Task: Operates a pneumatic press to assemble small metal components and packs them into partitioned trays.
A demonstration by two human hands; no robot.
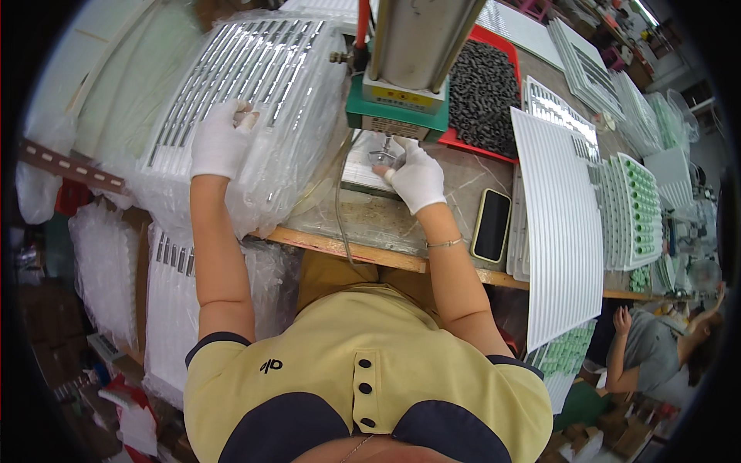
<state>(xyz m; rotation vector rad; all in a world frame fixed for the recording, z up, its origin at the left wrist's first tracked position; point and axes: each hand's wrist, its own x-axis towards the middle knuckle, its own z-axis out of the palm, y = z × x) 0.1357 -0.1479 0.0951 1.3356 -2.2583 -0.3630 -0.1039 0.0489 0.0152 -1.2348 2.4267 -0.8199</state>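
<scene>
My left hand, in a white glove with bare fingertips, is over a tray of shiny silver strips wrapped in clear plastic. Its fingers are curled together; what they hold, if anything, is hidden. My right hand, gloved the same way, is beneath the green head of a bench press. Thumb and fingers close around a small part at the silvery fixture, too small to name. The fixture stands on a pale metal base plate.
Behind my right hand is a red tray full of small black parts. A phone lies on the worktable, left of a leaning white ribbed panel. Racks with green pieces stand farther right. A person is at the far right.
</scene>
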